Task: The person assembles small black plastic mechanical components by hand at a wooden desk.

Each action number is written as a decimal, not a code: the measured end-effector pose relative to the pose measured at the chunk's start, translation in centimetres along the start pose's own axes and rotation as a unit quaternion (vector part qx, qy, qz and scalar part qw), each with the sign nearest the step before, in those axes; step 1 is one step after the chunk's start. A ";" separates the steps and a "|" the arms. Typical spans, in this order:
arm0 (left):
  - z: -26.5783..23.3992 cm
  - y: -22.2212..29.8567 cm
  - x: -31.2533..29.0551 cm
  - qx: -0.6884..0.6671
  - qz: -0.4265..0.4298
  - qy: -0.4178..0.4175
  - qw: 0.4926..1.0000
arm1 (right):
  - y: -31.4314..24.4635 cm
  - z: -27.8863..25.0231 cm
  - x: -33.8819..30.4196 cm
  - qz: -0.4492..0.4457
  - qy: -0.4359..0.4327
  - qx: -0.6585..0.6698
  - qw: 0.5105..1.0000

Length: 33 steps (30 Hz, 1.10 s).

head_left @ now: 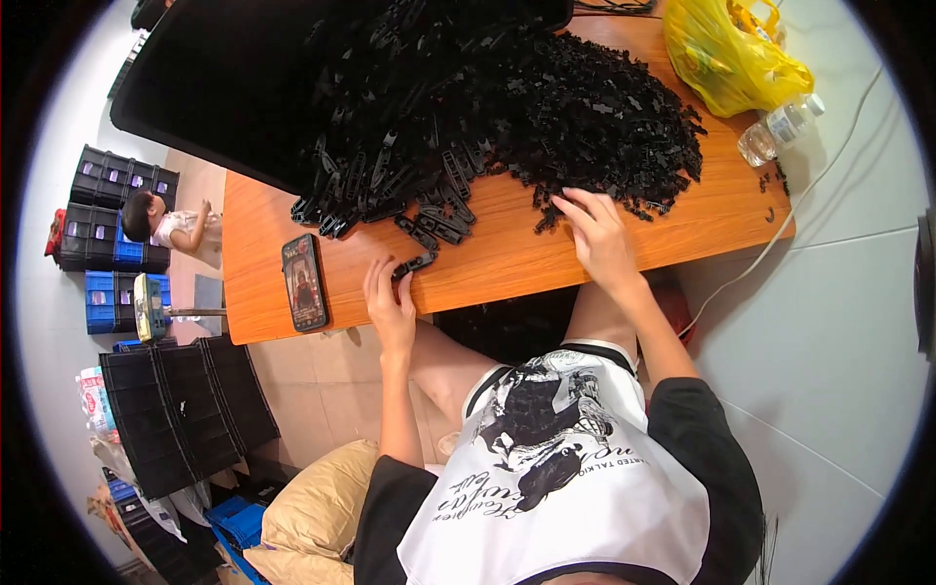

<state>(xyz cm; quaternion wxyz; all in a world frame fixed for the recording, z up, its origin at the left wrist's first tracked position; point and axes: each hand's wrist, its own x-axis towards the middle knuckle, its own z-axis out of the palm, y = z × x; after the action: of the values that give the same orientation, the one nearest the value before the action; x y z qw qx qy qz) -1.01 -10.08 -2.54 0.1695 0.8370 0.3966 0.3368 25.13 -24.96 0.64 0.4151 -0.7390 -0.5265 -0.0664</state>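
Observation:
At the table's near edge my left hand (388, 300) pinches a long, narrow black plastic part (415, 264) between thumb and fingers. Several similar long black parts (441, 216) lie loose just beyond it, at the front of a large heap. My right hand (600, 236) reaches to the near edge of a pile of small black plastic pieces (624, 117). Its thumb and forefinger are drawn together there; whatever is between the tips is too small to make out.
A phone (305, 283) lies on the wooden table (258, 253) at left, below a big black bin (219, 88). A yellow plastic bag (726, 58) and clear bottle (780, 130) occupy the right corner. Another person (180, 226) and stacked crates (117, 224) are beyond the table's left side.

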 end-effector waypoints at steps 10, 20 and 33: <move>-0.2 6.7 -2.2 -0.666 -0.269 -0.020 0.696 | 1.6 0.3 0.8 -0.131 -0.068 -0.052 0.988; 1.2 9.7 -1.3 -0.596 -0.234 -0.100 0.761 | -3.0 -1.8 0.9 0.122 -0.053 0.303 0.944; -1.9 12.1 -0.2 -0.771 -0.333 -0.300 0.452 | -8.2 -2.9 1.7 -0.193 -0.133 0.331 0.914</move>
<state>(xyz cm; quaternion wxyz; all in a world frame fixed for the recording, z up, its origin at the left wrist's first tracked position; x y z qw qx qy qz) 4.23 -17.79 5.39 0.9533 0.2168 0.1473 0.1503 20.04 -24.93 7.85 0.5410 -0.4456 -0.7009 0.1320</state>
